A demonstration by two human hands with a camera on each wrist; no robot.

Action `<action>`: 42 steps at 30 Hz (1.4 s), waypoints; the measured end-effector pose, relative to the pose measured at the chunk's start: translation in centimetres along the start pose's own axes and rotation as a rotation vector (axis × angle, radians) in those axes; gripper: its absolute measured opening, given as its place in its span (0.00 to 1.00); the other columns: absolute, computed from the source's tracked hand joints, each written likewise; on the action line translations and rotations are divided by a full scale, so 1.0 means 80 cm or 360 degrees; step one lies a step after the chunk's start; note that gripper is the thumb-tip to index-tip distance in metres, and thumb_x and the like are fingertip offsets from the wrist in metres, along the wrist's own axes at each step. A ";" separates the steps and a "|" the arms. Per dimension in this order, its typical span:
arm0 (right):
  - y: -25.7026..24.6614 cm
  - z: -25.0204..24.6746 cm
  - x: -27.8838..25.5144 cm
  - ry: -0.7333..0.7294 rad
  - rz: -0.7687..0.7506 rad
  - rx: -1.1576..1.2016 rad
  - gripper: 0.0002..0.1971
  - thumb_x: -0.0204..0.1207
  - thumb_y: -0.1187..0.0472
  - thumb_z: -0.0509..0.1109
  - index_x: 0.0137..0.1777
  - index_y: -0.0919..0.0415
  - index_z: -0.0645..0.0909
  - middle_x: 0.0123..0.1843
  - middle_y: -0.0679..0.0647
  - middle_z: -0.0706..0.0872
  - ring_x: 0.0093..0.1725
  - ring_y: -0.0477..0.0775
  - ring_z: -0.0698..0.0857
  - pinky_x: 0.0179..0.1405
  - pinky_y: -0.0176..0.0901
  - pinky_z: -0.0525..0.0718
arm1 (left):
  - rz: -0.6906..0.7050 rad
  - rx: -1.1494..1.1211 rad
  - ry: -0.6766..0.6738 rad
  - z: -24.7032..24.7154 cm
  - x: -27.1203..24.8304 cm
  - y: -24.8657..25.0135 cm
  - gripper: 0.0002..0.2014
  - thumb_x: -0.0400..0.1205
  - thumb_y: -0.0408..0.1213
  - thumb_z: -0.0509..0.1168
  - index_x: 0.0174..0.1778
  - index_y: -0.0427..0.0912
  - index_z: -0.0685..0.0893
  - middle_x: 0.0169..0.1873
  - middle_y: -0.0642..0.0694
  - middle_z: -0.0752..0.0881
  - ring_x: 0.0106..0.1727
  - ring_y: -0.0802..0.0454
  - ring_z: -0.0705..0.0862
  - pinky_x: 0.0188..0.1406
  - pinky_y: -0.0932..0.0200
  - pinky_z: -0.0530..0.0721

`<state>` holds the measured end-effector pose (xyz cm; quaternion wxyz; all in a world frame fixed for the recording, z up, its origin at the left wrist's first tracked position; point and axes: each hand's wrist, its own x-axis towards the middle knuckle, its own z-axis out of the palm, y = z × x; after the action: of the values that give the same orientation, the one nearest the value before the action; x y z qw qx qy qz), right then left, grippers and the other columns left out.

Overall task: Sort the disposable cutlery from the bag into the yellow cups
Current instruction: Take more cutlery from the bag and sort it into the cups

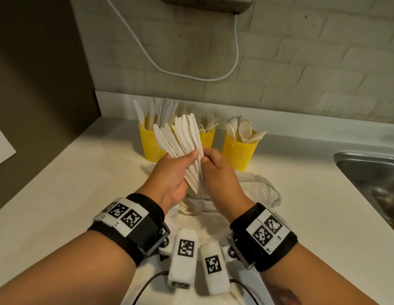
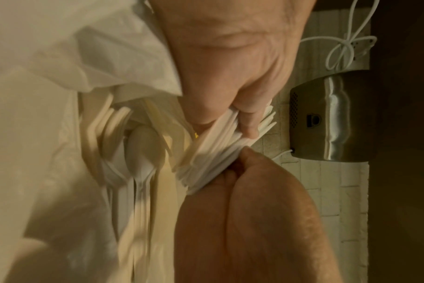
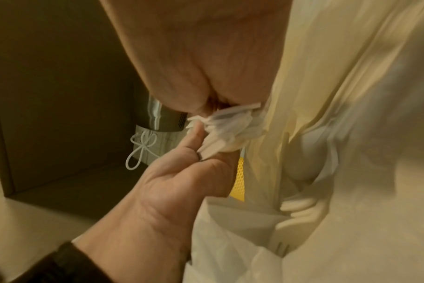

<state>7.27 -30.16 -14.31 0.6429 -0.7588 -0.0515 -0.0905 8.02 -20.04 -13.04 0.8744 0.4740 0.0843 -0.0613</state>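
Note:
I hold a fanned bundle of white plastic knives (image 1: pixel 185 135) upright above the open white bag (image 1: pixel 257 186). My left hand (image 1: pixel 189 159) grips the handles, thumb pressed on the front. My right hand (image 1: pixel 208 156) pinches the same bundle from the right. In the left wrist view the knives (image 2: pixel 218 153) sit between both hands, with spoons (image 2: pixel 143 149) lying in the bag below. Three yellow mesh cups stand behind: the left cup (image 1: pixel 150 146) holds knives, the middle cup (image 1: pixel 207 137) forks, the right cup (image 1: pixel 239 153) spoons.
A steel sink (image 1: pixel 372 172) is sunk into the counter at the right. A white cable (image 1: pixel 235 51) hangs down the brick wall from a metal dispenser (image 2: pixel 332 114). A dark panel (image 1: pixel 37 84) closes off the left side.

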 end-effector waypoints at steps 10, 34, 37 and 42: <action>0.009 0.000 0.000 -0.0098 0.0042 0.0030 0.05 0.82 0.56 0.64 0.50 0.54 0.81 0.45 0.51 0.88 0.47 0.51 0.87 0.50 0.54 0.85 | -0.0075 -0.0031 -0.0071 -0.005 -0.004 0.003 0.10 0.87 0.35 0.62 0.59 0.41 0.87 0.53 0.38 0.92 0.53 0.42 0.92 0.51 0.45 0.88; 0.011 0.018 0.000 -0.0012 -0.0042 -0.0232 0.09 0.85 0.54 0.63 0.54 0.55 0.83 0.41 0.50 0.86 0.40 0.48 0.83 0.41 0.43 0.80 | 0.0142 0.0097 0.0313 0.014 -0.013 -0.004 0.10 0.88 0.36 0.61 0.48 0.42 0.88 0.43 0.40 0.92 0.46 0.44 0.92 0.51 0.47 0.90; 0.004 0.018 -0.004 0.0016 -0.0173 -0.0468 0.08 0.87 0.55 0.57 0.53 0.57 0.75 0.38 0.46 0.79 0.37 0.42 0.78 0.33 0.35 0.71 | 0.0136 0.0166 0.0288 0.018 -0.015 -0.001 0.13 0.88 0.36 0.60 0.42 0.44 0.88 0.39 0.42 0.93 0.46 0.45 0.92 0.50 0.49 0.89; -0.006 0.017 -0.013 0.0002 -0.0295 -0.0650 0.12 0.88 0.51 0.52 0.53 0.59 0.71 0.34 0.46 0.75 0.31 0.42 0.75 0.25 0.33 0.65 | 0.0175 0.0260 0.0291 0.020 -0.017 0.007 0.11 0.88 0.40 0.59 0.53 0.47 0.88 0.45 0.45 0.93 0.48 0.48 0.92 0.46 0.53 0.90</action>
<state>6.25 -28.68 -14.28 0.4647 -0.8653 -0.1012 -0.1584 6.95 -21.06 -11.44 0.8235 0.5512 0.1321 0.0236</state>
